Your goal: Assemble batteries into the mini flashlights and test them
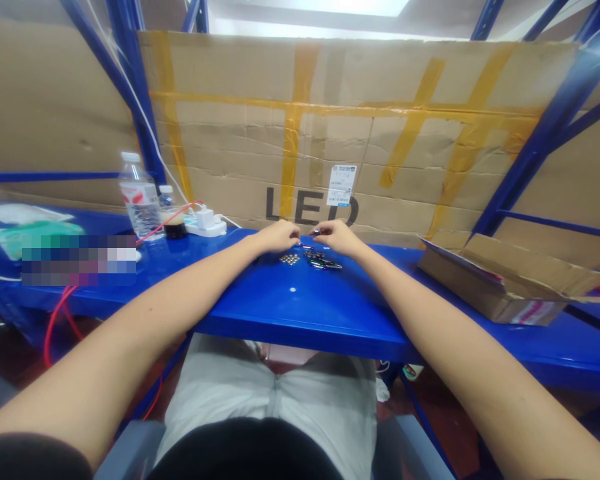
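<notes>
Both of my hands are over the blue table, close together. My left hand (280,235) has its fingers curled together at the tips; what they hold, if anything, is too small to make out. In the fingertips of my right hand (341,237) is a small dark shiny piece (315,233). A thin purplish rod (306,247) lies just below the fingertips. Nearer me lie a cluster of small round metallic pieces (290,259) and, to its right, a pile of slim dark shiny pen-like parts (324,262).
Water bottle (139,193), small bottle of dark liquid (172,217) and white power strip (207,223) stand left. An open cardboard box (500,287) sits right. A large taped carton (230,147) closes off the back between blue posts. Red cable (55,320) hangs over the left edge.
</notes>
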Demonstrator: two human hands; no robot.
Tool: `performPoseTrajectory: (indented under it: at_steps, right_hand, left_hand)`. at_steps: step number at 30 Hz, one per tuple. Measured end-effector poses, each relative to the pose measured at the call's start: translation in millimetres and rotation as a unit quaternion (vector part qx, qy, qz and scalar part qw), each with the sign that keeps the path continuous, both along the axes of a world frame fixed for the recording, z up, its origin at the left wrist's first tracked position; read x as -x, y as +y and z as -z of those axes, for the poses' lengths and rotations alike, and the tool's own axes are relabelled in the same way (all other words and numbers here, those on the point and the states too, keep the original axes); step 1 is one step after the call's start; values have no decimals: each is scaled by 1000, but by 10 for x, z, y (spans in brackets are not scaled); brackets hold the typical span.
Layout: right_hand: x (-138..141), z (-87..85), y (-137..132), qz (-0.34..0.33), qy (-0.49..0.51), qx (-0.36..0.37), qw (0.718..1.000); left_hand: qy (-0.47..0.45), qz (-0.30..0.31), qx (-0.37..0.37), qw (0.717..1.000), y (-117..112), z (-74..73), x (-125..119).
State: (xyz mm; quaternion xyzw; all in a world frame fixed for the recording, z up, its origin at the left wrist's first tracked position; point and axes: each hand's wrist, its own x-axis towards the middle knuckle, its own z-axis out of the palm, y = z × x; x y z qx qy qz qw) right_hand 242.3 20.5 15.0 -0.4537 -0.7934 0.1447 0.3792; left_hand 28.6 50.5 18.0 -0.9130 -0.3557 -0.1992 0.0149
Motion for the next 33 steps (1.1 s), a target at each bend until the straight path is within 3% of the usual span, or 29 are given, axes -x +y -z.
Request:
performPoseTrajectory:
  at_steps: [4,11,17,26,33]
  right_hand:
    - [11,-8,-21,2,-13,-2,1000]
    - [12,-5,-18,3,-20,-2,1000]
    - [23,-8,-33,6,-27,4,1000]
    - [29,-15,-43,-6,-26,0,1000]
    - [36,-3,-38,-4,-30,4,1000]
  left_hand:
    - [32,-45,83,995,-3,121,-34]
    - [33,-90,66,993,130,125,-6]
    - [63,-19,142,988,225,55,138]
    - [55,-59,149,986,204,41,125]
    - [62,-37,106,992,166,35,73]
